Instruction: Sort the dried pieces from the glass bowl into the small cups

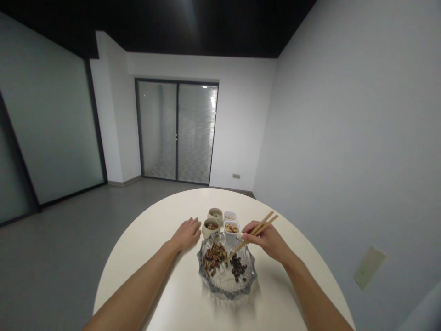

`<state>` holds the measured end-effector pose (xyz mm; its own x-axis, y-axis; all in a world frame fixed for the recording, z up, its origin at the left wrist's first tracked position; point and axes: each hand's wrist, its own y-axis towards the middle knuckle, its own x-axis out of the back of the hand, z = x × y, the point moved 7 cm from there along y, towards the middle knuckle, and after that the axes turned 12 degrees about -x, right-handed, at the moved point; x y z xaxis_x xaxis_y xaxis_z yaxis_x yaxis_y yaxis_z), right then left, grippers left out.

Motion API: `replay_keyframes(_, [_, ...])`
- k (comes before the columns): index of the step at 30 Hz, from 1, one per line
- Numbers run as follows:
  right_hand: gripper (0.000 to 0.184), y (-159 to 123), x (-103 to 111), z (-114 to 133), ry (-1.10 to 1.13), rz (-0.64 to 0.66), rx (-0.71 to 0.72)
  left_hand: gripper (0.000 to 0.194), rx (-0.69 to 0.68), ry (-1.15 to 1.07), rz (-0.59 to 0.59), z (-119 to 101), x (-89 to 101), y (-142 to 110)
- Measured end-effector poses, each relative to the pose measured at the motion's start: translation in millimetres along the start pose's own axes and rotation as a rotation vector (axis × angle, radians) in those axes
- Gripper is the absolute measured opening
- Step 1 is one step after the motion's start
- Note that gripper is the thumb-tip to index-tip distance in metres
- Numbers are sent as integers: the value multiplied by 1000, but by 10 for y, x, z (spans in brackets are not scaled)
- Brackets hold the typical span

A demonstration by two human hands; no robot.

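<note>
My right hand (263, 236) is closed around a pair of wooden chopsticks (258, 230), whose tips reach down into a clear glass bowl (227, 292) with a scalloped rim. Inside it, a heap of brown, elongated pieces (214, 256) lies to the left and a cluster of dark, round pieces (237, 268) to the right. Whether the tips grip a piece is too small to tell. Flat on the table, my left hand (188, 233) rests with its fingers stretched, beside a beige cup (211, 227) holding brown bits.
Behind the bowl stand another beige cup (215, 214), a white container (232, 227) with light tan pieces, and a second white container (230, 215). All rest on a round cream table (138, 257). A white wall (344, 138) rises along the right.
</note>
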<state>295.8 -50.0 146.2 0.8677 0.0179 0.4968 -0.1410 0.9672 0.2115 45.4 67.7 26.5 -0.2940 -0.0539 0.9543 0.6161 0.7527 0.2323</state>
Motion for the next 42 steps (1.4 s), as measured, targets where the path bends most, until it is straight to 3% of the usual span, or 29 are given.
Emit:
replay_keyframes(15, [23, -35, 88, 14, -27, -7, 15, 49, 4, -11, 2, 1, -1, -14])
replay_keyframes(42, [27, -42, 16, -43, 52, 61, -39, 48, -18, 20, 1, -9, 9, -2])
